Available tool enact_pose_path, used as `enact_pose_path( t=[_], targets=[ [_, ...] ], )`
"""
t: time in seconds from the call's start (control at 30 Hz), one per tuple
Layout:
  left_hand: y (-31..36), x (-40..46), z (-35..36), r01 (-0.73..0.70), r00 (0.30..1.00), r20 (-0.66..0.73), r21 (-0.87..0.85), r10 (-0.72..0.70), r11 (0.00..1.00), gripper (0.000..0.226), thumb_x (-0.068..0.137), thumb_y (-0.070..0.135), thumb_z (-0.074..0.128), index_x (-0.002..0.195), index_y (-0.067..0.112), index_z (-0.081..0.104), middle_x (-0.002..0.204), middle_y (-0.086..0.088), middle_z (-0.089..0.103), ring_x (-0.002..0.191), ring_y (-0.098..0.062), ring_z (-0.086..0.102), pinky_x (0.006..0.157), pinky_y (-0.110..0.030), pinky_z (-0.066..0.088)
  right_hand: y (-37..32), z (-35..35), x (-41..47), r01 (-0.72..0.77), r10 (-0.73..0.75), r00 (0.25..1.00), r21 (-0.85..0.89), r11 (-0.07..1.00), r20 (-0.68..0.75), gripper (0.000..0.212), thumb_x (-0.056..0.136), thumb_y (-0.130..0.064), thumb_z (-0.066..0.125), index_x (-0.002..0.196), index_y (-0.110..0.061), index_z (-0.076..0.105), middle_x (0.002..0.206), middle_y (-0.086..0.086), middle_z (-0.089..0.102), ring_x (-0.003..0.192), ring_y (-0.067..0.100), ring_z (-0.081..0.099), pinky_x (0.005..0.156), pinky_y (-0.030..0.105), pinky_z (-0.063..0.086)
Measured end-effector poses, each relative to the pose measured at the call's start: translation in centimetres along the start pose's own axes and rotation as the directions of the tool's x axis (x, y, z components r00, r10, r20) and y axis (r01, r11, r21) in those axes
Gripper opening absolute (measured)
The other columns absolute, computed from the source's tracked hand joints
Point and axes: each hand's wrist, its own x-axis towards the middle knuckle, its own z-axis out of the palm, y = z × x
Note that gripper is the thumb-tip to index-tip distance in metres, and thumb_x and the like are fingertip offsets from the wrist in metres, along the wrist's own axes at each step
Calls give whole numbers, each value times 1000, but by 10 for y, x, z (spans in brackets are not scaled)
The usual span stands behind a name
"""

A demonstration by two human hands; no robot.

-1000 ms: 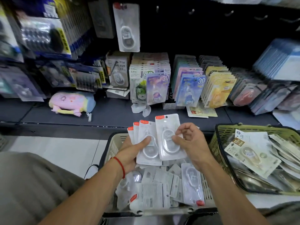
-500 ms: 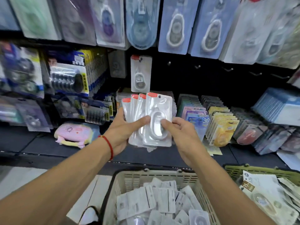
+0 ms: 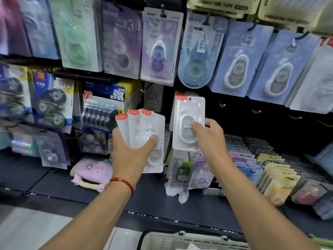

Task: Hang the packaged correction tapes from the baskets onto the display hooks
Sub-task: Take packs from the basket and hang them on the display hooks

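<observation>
Since the earlier frame, both hands had risen from above the basket to the display wall, and the right hand [image 3: 209,139] had drawn one packaged correction tape [image 3: 188,121] away from the fan, which had held four.

Head view: the left hand [image 3: 131,152] gripped a fan of three packaged correction tapes [image 3: 144,134], thumb curled across the front pack, the other fingers hidden behind. The red-tabbed tops stood above the fingers. A red bracelet [image 3: 124,183] circled the left wrist.

The right hand pinched the single pack at its lower right edge, fingertips [image 3: 195,125] on the blister front. The pack stood upright, its red top and hang hole above the fingers, directly in front of an identical pack [image 3: 180,93] on the wall. Bare display hooks [image 3: 256,111] stood right of the fingers. Whether the hang hole had reached a hook could not be told.

Below the fingers lay the dark shelf [image 3: 144,193], with a pink plush case [image 3: 91,171] left of the left wrist. The basket [image 3: 171,239] rim showed at the bottom edge.
</observation>
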Motion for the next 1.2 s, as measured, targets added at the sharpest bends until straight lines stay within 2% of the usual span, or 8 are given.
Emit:
enact_pose_path(
  t=[0.17, 0.3, 0.4, 0.53, 0.63, 1.03, 1.13, 1.2],
  targets=[
    [2, -3, -1, -18, 998, -56, 7, 19, 1000, 59, 68, 41, 91, 112, 47, 52, 106, 30, 68, 96, 10, 66, 83, -23, 52, 15, 11, 5, 120, -126, 989, -91, 989, -73, 18, 95, -49, 67, 106, -36, 62, 94, -11, 75, 79, 3, 71, 59, 19, 49],
    [2, -3, -2, -26, 997, -67, 13, 27, 1000, 63, 73, 37, 92, 121, 41, 51, 109, 26, 67, 98, 9, 66, 85, -24, 52, 30, 17, 30, 158, -163, 986, -378, 912, 19, 37, 104, -44, 59, 134, -21, 58, 104, -2, 69, 93, 16, 67, 72, 31, 48],
    [2, -4, -1, -18, 998, -59, 12, 19, 1000, 64, 67, 44, 89, 119, 40, 51, 108, 29, 66, 96, 10, 66, 81, -21, 52, 45, 17, 44, 184, -213, 976, -645, 741, 34, 57, 108, -36, 51, 156, -9, 36, 146, 17, 49, 132, 35, 50, 104, 44, 45],
    [-5, -6, 3, 26, 996, -85, -19, -28, 999, 65, 68, 42, 89, 121, 36, 53, 110, 20, 70, 98, 2, 69, 84, -26, 54, 59, 23, 53, 532, -643, 736, -770, 353, 213, 43, 99, -15, 60, 141, -9, 55, 148, 15, 51, 133, 35, 51, 106, 49, 45],
    [-11, -6, 7, 39, 996, -82, -18, -40, 999, 63, 74, 33, 92, 122, 34, 52, 112, 17, 70, 97, 3, 69, 82, -24, 54, 64, 33, 75, 556, -565, 722, -821, 131, 399, 55, 98, -21, 59, 151, -15, 48, 165, 14, 36, 149, 36, 36, 117, 51, 35],
    [-29, -8, 22, 213, 974, -34, -175, -222, 961, 58, 74, 30, 94, 111, 49, 55, 105, 24, 73, 91, 6, 71, 70, -14, 57, 54, 60, 169, 418, -134, 908, -843, 339, 397, 85, 101, -17, 58, 168, -18, 5, 176, 4, -12, 163, 27, -1, 129, 43, 21],
    [-29, -6, 26, 319, 943, -3, -268, -332, 909, 56, 74, 30, 95, 113, 44, 58, 102, 21, 76, 91, -3, 75, 76, -39, 65, 49, 51, 169, 382, -59, 917, -828, 411, 394, 80, 100, -18, 60, 167, -16, 16, 176, 7, 1, 161, 29, 15, 125, 42, 31],
    [-27, -5, 27, 367, 927, 41, -290, -372, 884, 61, 70, 32, 97, 117, 41, 59, 105, 17, 77, 97, -9, 77, 85, -51, 64, 47, 41, 150, 373, -118, 923, -776, 509, 366, 58, 102, -20, 60, 156, -8, 42, 164, 16, 36, 148, 34, 41, 116, 40, 41]
  ],
)
